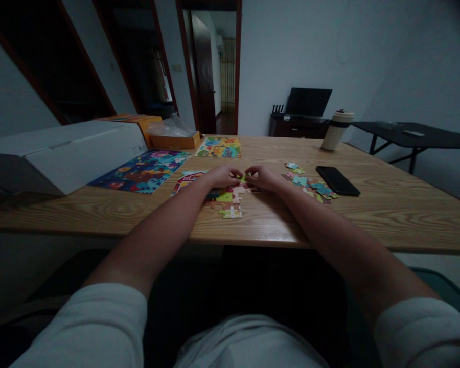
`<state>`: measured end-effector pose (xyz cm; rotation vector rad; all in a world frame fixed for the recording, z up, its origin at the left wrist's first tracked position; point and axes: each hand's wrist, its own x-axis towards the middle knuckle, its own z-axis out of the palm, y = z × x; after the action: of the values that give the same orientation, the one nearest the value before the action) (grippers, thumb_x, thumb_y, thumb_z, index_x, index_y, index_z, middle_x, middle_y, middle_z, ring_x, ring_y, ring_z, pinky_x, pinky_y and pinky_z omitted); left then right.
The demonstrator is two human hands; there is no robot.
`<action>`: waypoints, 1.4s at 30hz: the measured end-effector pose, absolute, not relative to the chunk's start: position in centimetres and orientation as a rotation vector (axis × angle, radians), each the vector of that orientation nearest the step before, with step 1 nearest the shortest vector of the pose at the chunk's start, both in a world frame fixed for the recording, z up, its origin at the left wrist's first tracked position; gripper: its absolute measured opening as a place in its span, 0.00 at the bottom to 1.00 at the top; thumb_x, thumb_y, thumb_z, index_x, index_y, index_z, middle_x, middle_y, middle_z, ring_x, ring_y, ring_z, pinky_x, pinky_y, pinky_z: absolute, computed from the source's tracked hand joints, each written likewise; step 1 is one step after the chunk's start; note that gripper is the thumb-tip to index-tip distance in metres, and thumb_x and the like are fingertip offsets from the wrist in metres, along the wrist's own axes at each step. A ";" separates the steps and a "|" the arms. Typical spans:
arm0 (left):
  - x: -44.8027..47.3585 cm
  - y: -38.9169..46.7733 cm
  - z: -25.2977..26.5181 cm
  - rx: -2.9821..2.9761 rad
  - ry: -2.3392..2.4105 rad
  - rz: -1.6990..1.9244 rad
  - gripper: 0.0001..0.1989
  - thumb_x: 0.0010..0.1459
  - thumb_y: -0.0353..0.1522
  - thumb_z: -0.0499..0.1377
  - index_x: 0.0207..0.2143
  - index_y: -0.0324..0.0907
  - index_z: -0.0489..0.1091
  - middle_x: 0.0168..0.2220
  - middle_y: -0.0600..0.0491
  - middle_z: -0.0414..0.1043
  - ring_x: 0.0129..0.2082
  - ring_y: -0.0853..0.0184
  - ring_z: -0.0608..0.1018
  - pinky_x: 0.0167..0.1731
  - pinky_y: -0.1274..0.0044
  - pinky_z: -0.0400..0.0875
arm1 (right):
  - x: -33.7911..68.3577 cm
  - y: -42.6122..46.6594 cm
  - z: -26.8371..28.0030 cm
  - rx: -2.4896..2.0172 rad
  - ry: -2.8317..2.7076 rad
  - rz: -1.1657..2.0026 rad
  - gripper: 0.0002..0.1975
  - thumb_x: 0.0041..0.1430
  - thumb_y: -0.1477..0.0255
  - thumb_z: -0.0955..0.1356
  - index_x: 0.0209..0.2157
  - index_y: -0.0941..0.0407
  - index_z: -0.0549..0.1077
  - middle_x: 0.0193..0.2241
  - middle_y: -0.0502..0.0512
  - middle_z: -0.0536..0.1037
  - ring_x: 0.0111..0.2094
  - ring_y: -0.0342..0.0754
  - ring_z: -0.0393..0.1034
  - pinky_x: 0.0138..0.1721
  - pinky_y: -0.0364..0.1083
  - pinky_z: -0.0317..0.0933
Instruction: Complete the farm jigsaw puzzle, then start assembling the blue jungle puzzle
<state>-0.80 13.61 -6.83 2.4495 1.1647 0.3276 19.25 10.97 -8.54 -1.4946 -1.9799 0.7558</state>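
My left hand (225, 177) and my right hand (261, 177) meet over a partly joined jigsaw puzzle (235, 193) near the table's front. Their bent fingertips close on a small yellow-green puzzle piece (243, 179) between them. Fingers cover part of that piece, so its fit with the pieces around it cannot be made out. The joined part shows pink, yellow and dark areas, and a red printed section (187, 180) lies left of my left wrist. Closer to me is a yellow-and-white piece (232, 212). Loose puzzle pieces (299, 181) are scattered beyond my right forearm.
A black phone (337, 180) lies right of the loose pieces, with a cream tumbler (334, 134) behind it. On the left are a large white box (69, 153), a blue picture sheet (141, 171) and an orange box (176, 140). A yellow picture sheet (219, 147) lies further back.
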 end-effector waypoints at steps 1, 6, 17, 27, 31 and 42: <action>-0.8 13.6 -6.8 2.464 1.171 0.312 0.19 0.56 0.35 0.59 0.50 0.41 0.76 0.31 0.53 0.78 0.25 0.69 0.72 0.26 0.79 0.62 | 19.4 11.1 -8.6 -1.519 -2.011 0.693 0.16 0.61 0.67 0.70 0.48 0.58 0.75 0.32 0.58 0.82 0.25 0.44 0.73 0.22 0.39 0.61; -0.9 13.7 -6.7 2.515 1.180 0.246 0.19 0.57 0.36 0.57 0.48 0.41 0.77 0.23 0.55 0.73 0.21 0.70 0.69 0.24 0.79 0.58 | 20.1 11.7 -8.8 -1.543 -2.125 0.573 0.18 0.61 0.65 0.67 0.49 0.58 0.76 0.32 0.59 0.82 0.24 0.44 0.72 0.23 0.40 0.59; -0.8 12.7 -5.8 2.478 1.090 0.311 0.16 0.47 0.31 0.59 0.39 0.46 0.81 0.38 0.51 0.80 0.34 0.64 0.75 0.35 0.79 0.66 | 20.4 11.3 -8.2 -1.503 -2.373 0.279 0.15 0.61 0.66 0.65 0.43 0.57 0.80 0.37 0.59 0.82 0.30 0.46 0.72 0.30 0.41 0.58; -0.6 12.0 -5.4 2.493 1.158 0.182 0.18 0.49 0.28 0.61 0.43 0.47 0.80 0.38 0.51 0.81 0.36 0.62 0.76 0.38 0.77 0.65 | 20.7 11.4 -8.5 -1.480 -2.347 0.321 0.14 0.61 0.68 0.65 0.42 0.56 0.80 0.37 0.59 0.82 0.34 0.50 0.74 0.36 0.43 0.61; -2.2 12.4 -4.9 2.523 1.266 0.270 0.22 0.53 0.35 0.63 0.51 0.47 0.75 0.48 0.49 0.77 0.45 0.59 0.76 0.44 0.76 0.65 | 22.8 11.5 -7.3 -1.474 -2.095 0.339 0.15 0.60 0.70 0.64 0.44 0.58 0.79 0.41 0.60 0.81 0.38 0.50 0.73 0.40 0.45 0.63; -1.9 11.1 -4.1 2.565 1.241 -0.014 0.32 0.51 0.44 0.65 0.57 0.45 0.70 0.57 0.47 0.71 0.53 0.57 0.73 0.50 0.74 0.63 | 29.9 12.4 -4.1 -1.304 -1.430 0.221 0.16 0.51 0.67 0.65 0.37 0.60 0.79 0.29 0.55 0.77 0.27 0.45 0.65 0.30 0.44 0.59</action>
<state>-1.91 11.07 -4.07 2.5647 1.2412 -0.0144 29.89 12.43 -4.15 -1.3040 -1.4295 0.2214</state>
